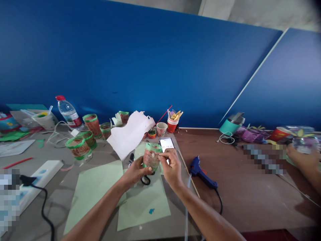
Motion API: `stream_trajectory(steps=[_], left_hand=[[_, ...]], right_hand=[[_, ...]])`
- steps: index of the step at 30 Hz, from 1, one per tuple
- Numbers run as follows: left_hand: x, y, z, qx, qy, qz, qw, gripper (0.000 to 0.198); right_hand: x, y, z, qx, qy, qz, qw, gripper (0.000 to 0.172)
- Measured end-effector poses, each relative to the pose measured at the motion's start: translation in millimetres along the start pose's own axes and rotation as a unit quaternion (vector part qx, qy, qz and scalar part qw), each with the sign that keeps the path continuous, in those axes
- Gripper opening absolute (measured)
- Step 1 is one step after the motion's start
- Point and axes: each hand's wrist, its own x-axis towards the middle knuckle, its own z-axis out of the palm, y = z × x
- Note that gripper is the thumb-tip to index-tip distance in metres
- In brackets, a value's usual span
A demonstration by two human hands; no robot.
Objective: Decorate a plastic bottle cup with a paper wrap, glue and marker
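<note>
My left hand (135, 172) is wrapped round the lower left side of a small cup (151, 155) with a reddish-brown wall and a green rim. The cup stands about upright, above pale green paper sheets (144, 214). At its right side my right hand (172, 165) is closed in a pinch, thumb and forefinger against the upper wall. Whatever lies between those fingertips is too small to make out. Behind the right hand a lit phone (166, 143) shows a timer. Black scissor handles (145, 181) show partly under the cup.
A blue glue gun (202, 172) lies right of my right forearm, its cord trailing forward. Similar green-rimmed cups (79, 147), torn white paper (130, 134) and a bottle (69, 112) stand left. A power strip (41, 180) lies front left. Another person's hand (304, 160) is far right.
</note>
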Motion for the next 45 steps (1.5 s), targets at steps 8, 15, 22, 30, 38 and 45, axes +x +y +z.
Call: stream_trajectory(steps=[8, 15, 22, 30, 38, 45], left_hand=[[0.5, -2.9, -0.4, -0.018, -0.009, -0.001, 1.000, 0.074], [-0.7, -1.0, 0.3, -0.010, -0.005, -0.001, 1.000, 0.074], [1.0, -3.2, -0.4, -0.016, -0.010, -0.004, 1.000, 0.075], [2.3, -5.9, -1.6, -0.014, -0.007, 0.002, 1.000, 0.077], [0.7, -0.4, -0.8, -0.005, -0.003, -0.012, 1.000, 0.078], [-1.3, 3.3, -0.4, -0.016, -0.004, -0.004, 1.000, 0.072]], right_hand=[[0.2, -2.3, 1.2, -0.032, 0.019, -0.030, 0.999, 0.009], [-0.3, -0.5, 1.4, -0.041, 0.018, -0.015, 0.999, 0.009], [-0.6, 1.6, 2.1, -0.029, 0.017, -0.011, 0.999, 0.008], [-1.2, 4.1, 2.3, -0.034, 0.010, -0.005, 0.999, 0.011], [0.1, 2.9, 3.8, -0.016, 0.021, 0.015, 1.000, 0.009], [-0.9, -0.1, -1.9, 0.005, 0.048, 0.020, 0.999, 0.014]])
